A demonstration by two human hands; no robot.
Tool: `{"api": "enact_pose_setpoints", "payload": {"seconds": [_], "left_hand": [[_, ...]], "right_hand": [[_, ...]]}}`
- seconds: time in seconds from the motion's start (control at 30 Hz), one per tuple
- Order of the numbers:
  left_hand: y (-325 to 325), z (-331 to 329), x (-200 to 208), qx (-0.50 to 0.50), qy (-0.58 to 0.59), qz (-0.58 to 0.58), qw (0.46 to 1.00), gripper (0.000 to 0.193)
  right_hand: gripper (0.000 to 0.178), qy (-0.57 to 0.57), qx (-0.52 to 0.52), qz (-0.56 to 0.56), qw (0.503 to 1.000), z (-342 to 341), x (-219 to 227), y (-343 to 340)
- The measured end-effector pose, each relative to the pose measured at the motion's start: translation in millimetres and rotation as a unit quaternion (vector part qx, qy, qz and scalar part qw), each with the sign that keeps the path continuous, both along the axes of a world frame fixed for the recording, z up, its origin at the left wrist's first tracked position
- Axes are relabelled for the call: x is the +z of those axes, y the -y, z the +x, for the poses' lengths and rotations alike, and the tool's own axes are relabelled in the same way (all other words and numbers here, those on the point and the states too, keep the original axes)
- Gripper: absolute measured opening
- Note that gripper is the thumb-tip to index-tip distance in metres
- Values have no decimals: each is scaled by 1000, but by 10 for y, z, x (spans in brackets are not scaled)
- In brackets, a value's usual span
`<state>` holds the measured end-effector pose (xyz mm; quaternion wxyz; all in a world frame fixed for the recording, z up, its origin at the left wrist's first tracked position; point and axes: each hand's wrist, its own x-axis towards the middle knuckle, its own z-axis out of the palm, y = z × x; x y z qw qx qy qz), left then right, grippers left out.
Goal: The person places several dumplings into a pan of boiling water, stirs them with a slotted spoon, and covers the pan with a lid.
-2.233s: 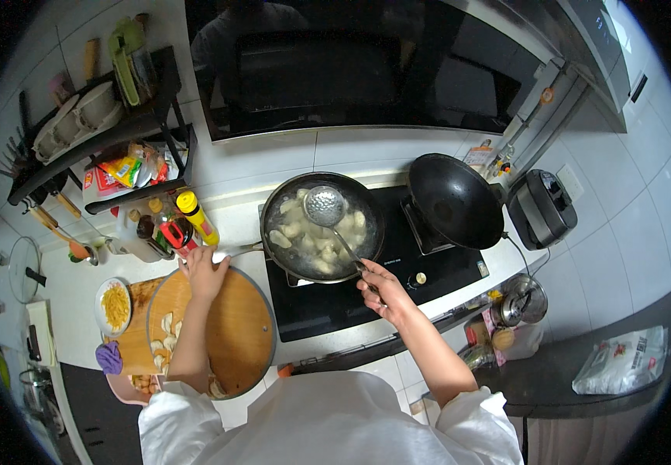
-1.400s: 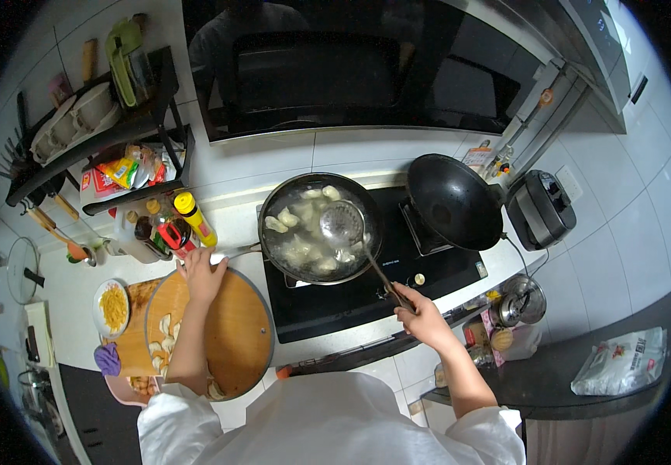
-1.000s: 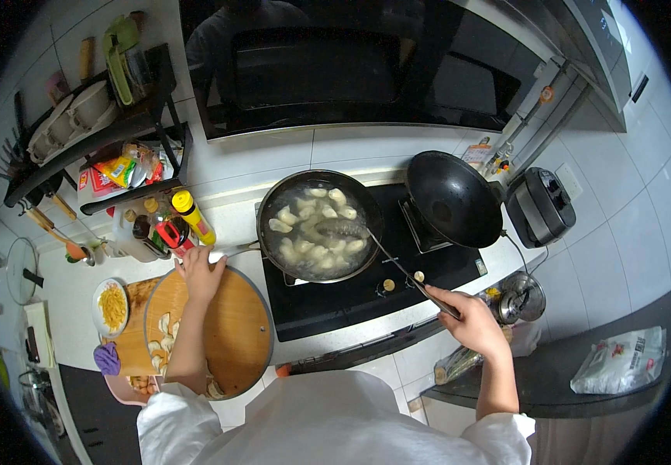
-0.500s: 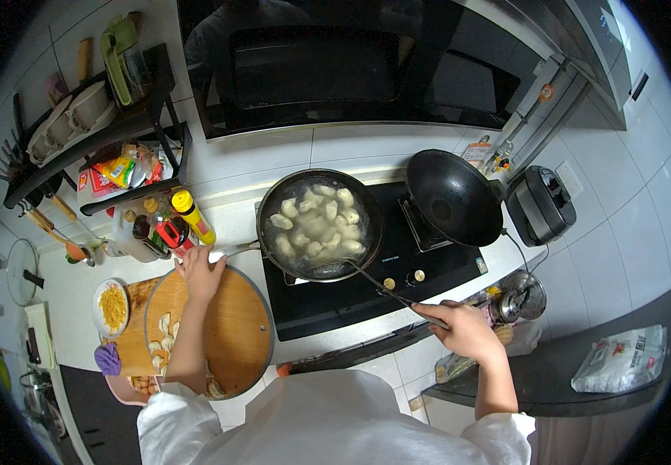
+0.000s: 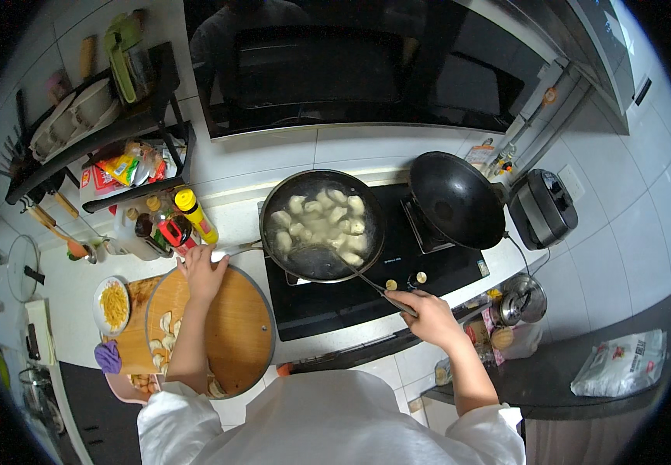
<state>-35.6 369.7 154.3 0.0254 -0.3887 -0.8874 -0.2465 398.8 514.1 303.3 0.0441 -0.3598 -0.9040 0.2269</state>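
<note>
On the left burner stands a dark frying pan [image 5: 273,186] of cloudy liquid with several pale dumplings [image 5: 337,213] bunched toward its far and right side. My left hand [image 5: 202,273] is closed on the end of the pan's handle [image 5: 236,249], above the cutting board. In my right hand [image 5: 426,316] I grip a long-handled skimmer [image 5: 372,284], with its round head low in the near left part of the pan. Beneath my left forearm, more dumplings [image 5: 166,341] lie on the round wooden cutting board [image 5: 239,329].
An empty black wok [image 5: 455,201] tilts on the right burner of the black cooktop [image 5: 320,310]. Bottles [image 5: 196,215] stand behind the board, below a black shelf [image 5: 134,198]. A white plate of yellow shreds [image 5: 112,306] sits at left, a grey cooker [image 5: 543,209] at right.
My right hand has moved left and slightly up, taking the skimmer's head left through the pan. The dumplings have shifted in the liquid. My left hand stays at the handle.
</note>
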Motion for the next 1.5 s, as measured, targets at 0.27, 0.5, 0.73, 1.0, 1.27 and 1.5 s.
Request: {"api": "enact_pose_setpoints", "payload": {"seconds": [0.27,0.5,0.73,1.0,1.27,1.5], "left_hand": [[19,8,30,0,-10,-6,1000,47],[23,5,11,0,-17,1,1000,46],[10,-14,-30,-2,-16,11,1000,46],[4,6,-32,-3,-27,15,1000,44],[15,-2,-47,-2,-37,31,999,43],[29,-12,-67,-5,-51,47,998,43]], "right_hand": [[55,-42,-37,16,998,-260,-293,-105],[58,-48,-78,10,996,-458,-532,-197],[56,-88,-121,50,988,-549,-832,-314],[58,-105,-105,27,988,-519,-887,-326],[57,-85,-81,6,993,-318,-742,-118],[58,-59,-68,-22,996,-139,-443,64]]}}
